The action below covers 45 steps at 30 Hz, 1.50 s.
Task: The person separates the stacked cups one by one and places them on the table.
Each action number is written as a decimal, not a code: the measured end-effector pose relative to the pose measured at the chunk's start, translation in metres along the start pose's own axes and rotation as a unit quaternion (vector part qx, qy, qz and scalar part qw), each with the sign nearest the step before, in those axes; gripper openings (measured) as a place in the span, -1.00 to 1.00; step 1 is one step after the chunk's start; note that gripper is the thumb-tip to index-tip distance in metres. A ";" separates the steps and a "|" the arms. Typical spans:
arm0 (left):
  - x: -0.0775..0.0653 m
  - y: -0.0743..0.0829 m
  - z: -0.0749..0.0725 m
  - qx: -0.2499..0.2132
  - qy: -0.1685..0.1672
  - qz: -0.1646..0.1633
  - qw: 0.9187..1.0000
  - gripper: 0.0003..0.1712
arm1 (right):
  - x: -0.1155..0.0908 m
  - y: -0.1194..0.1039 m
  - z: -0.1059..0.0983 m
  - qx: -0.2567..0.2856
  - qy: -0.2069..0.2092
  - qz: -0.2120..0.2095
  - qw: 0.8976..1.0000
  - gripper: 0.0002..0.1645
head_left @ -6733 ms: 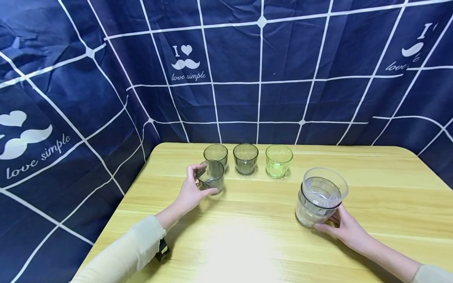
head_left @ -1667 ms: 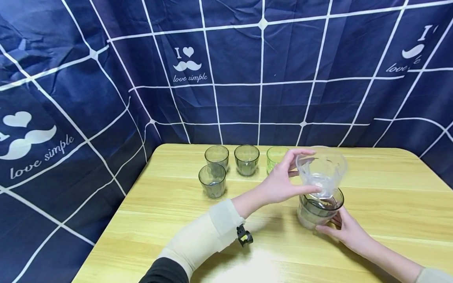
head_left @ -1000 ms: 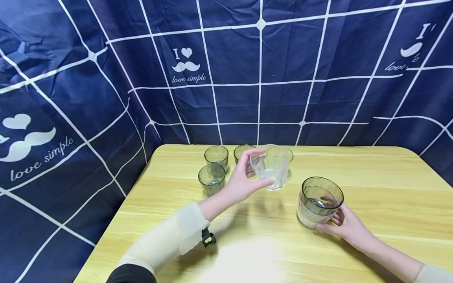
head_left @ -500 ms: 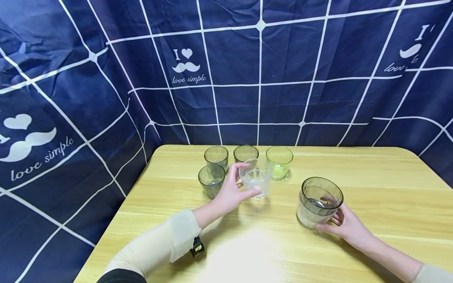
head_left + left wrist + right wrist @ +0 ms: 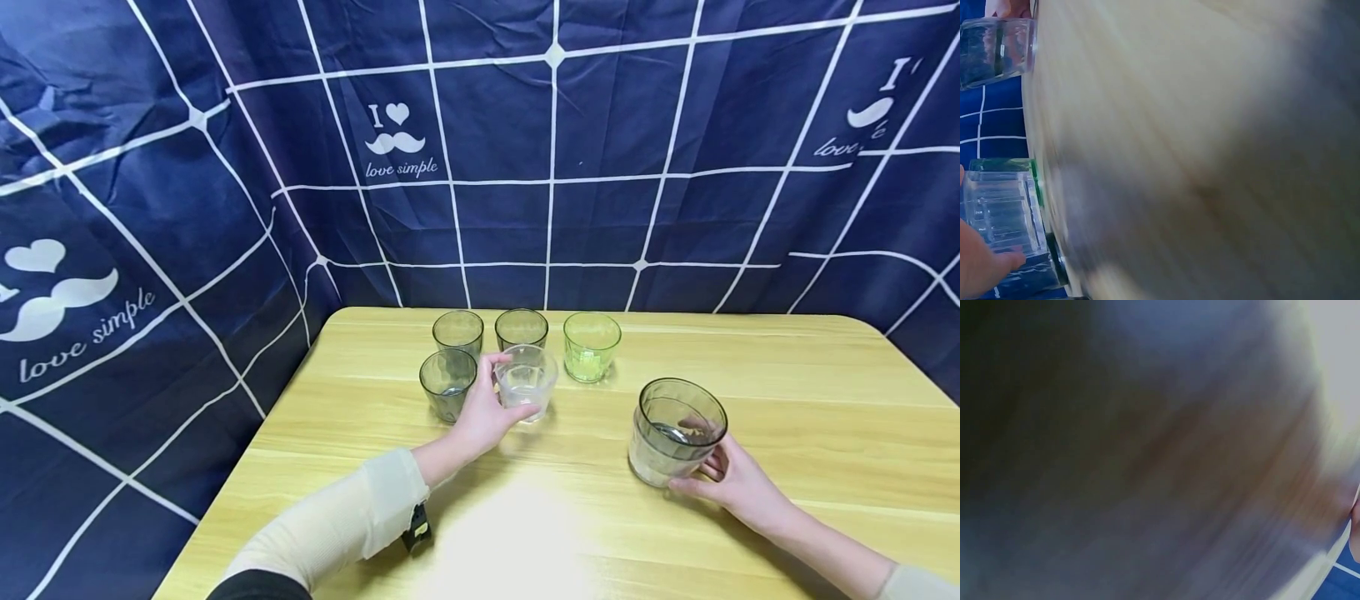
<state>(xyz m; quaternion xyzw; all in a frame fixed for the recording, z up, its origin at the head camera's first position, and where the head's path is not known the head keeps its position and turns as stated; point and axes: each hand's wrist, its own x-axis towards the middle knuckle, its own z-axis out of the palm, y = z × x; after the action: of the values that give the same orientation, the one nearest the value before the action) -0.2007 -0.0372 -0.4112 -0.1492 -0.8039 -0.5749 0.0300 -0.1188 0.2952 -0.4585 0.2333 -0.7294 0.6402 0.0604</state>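
In the head view my left hand [image 5: 482, 417] grips a clear glass tumbler [image 5: 527, 383] from its left side, thumb in front. It is low over the table or standing on it; I cannot tell which. To its left is a smoky grey tumbler [image 5: 447, 387], and behind it a second dark one [image 5: 521, 329]. My right hand [image 5: 738, 485] holds a short stack by its lower right side: a smoky tumbler [image 5: 678, 408] nested in a clear one [image 5: 651, 458]. The left wrist view shows the clear tumbler [image 5: 1007, 212] by my thumb. The right wrist view is mostly blurred tabletop.
A third smoky tumbler [image 5: 457, 331] and a green tumbler [image 5: 592, 346] stand in the back row. The wooden table [image 5: 810, 400] meets a dark blue gridded cloth [image 5: 607, 217] behind and at the left.
My left hand released the smoky tumbler at front left, lifted the clear tumbler off the stack, carried it left and lowered it before the dark tumbler. My right hand kept its place on the stack.
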 end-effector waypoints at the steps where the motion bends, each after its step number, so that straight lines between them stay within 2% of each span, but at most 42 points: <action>1: 0.000 -0.001 0.000 0.004 0.002 -0.001 1.000 -0.14 | 0.000 0.000 0.000 -0.001 0.000 0.000 1.000 -0.02; 9: 0.001 -0.006 0.000 0.042 0.004 -0.011 0.999 -0.16 | -0.001 0.000 0.000 -0.009 0.005 0.005 1.000 -0.02; 16: 0.003 -0.007 0.000 0.048 -0.008 -0.012 0.999 -0.09 | 0.000 0.000 0.000 -0.003 0.003 0.001 1.000 -0.01; 22: 0.004 -0.002 -0.001 0.055 -0.008 0.018 0.998 0.06 | 0.000 0.000 0.000 -0.003 0.000 -0.002 1.000 -0.02; 31: 0.005 0.020 -0.005 0.053 -0.016 0.099 0.994 0.07 | -0.002 -0.001 0.000 -0.008 0.002 0.003 1.000 -0.02; 39: 0.011 0.052 -0.006 0.064 -0.024 0.137 0.988 0.06 | -0.002 0.000 0.000 -0.007 0.001 0.003 1.000 -0.03; 45: 0.017 0.069 0.000 0.041 -0.044 0.155 0.986 0.06 | -0.001 0.000 0.000 -0.012 0.000 0.000 1.000 -0.03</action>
<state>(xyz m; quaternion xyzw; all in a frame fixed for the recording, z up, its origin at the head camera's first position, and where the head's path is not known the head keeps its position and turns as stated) -0.1976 -0.0135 -0.3444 -0.2961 -0.7947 -0.5223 0.0895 -0.1175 0.2952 -0.4586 0.2320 -0.7373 0.6312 0.0634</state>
